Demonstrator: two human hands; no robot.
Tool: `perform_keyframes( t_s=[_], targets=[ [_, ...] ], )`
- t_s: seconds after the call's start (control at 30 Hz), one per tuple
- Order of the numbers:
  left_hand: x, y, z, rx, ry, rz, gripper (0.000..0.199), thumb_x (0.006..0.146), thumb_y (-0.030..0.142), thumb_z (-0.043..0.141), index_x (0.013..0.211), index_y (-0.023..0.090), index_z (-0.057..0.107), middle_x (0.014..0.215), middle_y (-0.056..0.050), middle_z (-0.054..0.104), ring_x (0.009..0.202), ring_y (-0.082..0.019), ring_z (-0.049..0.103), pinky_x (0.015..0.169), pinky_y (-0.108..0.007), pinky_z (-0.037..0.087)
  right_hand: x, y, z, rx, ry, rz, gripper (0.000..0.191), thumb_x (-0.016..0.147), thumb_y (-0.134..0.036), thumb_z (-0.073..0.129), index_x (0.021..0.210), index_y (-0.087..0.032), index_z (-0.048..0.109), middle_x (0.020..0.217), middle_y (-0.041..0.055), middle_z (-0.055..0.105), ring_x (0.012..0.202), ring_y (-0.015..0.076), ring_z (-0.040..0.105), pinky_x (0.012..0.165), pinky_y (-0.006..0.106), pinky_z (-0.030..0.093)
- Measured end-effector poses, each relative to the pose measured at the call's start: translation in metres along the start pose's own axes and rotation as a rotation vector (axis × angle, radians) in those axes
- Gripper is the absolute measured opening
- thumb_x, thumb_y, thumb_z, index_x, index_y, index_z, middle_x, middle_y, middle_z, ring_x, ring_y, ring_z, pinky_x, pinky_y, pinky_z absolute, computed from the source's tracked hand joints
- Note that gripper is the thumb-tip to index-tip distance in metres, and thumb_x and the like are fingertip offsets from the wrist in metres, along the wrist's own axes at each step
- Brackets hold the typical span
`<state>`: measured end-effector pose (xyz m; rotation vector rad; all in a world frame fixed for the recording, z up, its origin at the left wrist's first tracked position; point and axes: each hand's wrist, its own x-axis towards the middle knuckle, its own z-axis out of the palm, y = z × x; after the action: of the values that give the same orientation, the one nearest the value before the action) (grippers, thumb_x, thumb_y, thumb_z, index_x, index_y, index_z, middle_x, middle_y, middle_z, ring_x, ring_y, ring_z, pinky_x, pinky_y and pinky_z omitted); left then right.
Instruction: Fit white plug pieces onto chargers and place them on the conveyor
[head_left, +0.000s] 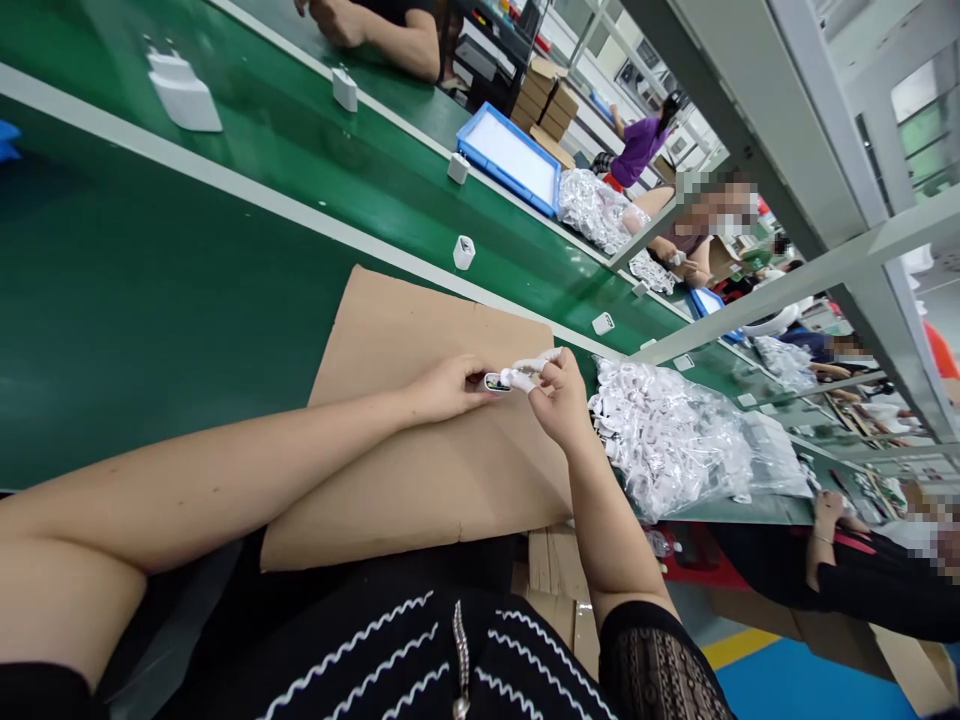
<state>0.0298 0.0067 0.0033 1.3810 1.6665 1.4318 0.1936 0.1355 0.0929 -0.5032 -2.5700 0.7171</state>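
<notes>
Over a brown cardboard sheet (435, 480), my left hand (450, 388) is closed around a small white plastic housing (495, 383), whose open end shows coloured parts inside. My right hand (559, 395) wears white coverings on some fingertips, which meet the open end of the housing. Whether a small piece is pinched between those right fingertips is hidden. Right of my right hand lies a clear plastic bag (667, 440) full of white parts.
White chargers, among them a large one (184, 95) and a smaller one (464, 252), stand spread along the green conveyor (300, 160). Beyond it sits a blue tray (510, 155). Metal frame bars (795, 245) cross the right side. Other people sit along the line.
</notes>
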Motion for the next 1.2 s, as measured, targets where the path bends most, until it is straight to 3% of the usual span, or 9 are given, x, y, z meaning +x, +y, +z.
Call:
perform_keyframes(
  t_s=[0.17,0.5,0.63,0.77,0.97,1.1,1.2],
  targets=[
    [0.002,-0.002,-0.001,-0.018,-0.002,-0.019,0.037,0.080,0.051,0.076,0.102,0.021,0.076,0.097,-0.007,0.071,0.090,-0.026,0.067,0.082,-0.040,0.053,0.004,0.004,0.010,-0.226,-0.129,-0.102,0.033,0.085,-0.006,0.057,0.104,-0.023,0.079,0.099,0.0069,0.071,0.099,0.0251,0.060,0.090,0.038,0.050],
    [0.002,0.004,-0.004,-0.009,-0.018,-0.052,0.035,0.079,0.053,0.076,0.096,0.022,0.077,0.094,-0.007,0.070,0.088,-0.027,0.067,0.078,-0.040,0.054,0.004,0.017,0.019,-0.190,-0.076,-0.099,0.024,0.092,-0.014,0.059,0.103,-0.025,0.078,0.103,0.0052,0.075,0.100,0.0255,0.060,0.095,0.040,0.047],
    [0.001,0.002,-0.003,-0.030,-0.010,-0.045,0.034,0.079,0.050,0.077,0.098,0.022,0.077,0.097,-0.007,0.071,0.090,-0.027,0.068,0.083,-0.041,0.055,0.004,0.014,0.020,-0.240,-0.106,-0.104,0.026,0.091,-0.012,0.059,0.103,-0.026,0.078,0.098,0.0051,0.073,0.099,0.0259,0.057,0.091,0.039,0.047],
    [0.001,0.001,-0.002,-0.036,-0.009,-0.050,0.036,0.079,0.051,0.077,0.098,0.020,0.077,0.098,-0.007,0.071,0.091,-0.027,0.069,0.084,-0.041,0.055,0.006,0.009,0.019,-0.343,-0.138,-0.115,0.019,0.088,-0.011,0.061,0.087,-0.024,0.075,0.091,0.0063,0.071,0.097,0.0269,0.056,0.088,0.040,0.045],
    [0.001,0.003,-0.001,0.033,-0.001,-0.047,0.034,0.082,0.052,0.075,0.094,0.020,0.077,0.095,-0.007,0.072,0.089,-0.027,0.069,0.082,-0.039,0.056,0.008,0.002,0.018,-0.467,-0.158,-0.145,0.020,0.082,-0.008,0.061,0.085,-0.024,0.072,0.091,0.0070,0.070,0.100,0.0281,0.056,0.094,0.043,0.040],
    [-0.011,0.001,0.008,0.161,0.067,0.018,0.038,0.094,0.049,0.065,0.117,0.021,0.075,0.109,-0.009,0.074,0.101,-0.029,0.070,0.093,-0.042,0.057,0.007,0.003,0.021,-0.498,-0.141,-0.111,0.017,0.080,-0.008,0.062,0.080,-0.024,0.070,0.086,0.0063,0.068,0.096,0.0273,0.055,0.096,0.043,0.039],
    [-0.023,-0.005,0.019,0.372,0.097,0.115,0.046,0.105,0.040,0.048,0.143,0.018,0.062,0.120,-0.015,0.073,0.110,-0.031,0.069,0.100,-0.047,0.055,0.003,0.007,0.025,-0.476,-0.102,-0.088,0.017,0.082,-0.010,0.062,0.079,-0.025,0.069,0.087,0.0060,0.068,0.096,0.0271,0.055,0.095,0.043,0.038]
  ],
)
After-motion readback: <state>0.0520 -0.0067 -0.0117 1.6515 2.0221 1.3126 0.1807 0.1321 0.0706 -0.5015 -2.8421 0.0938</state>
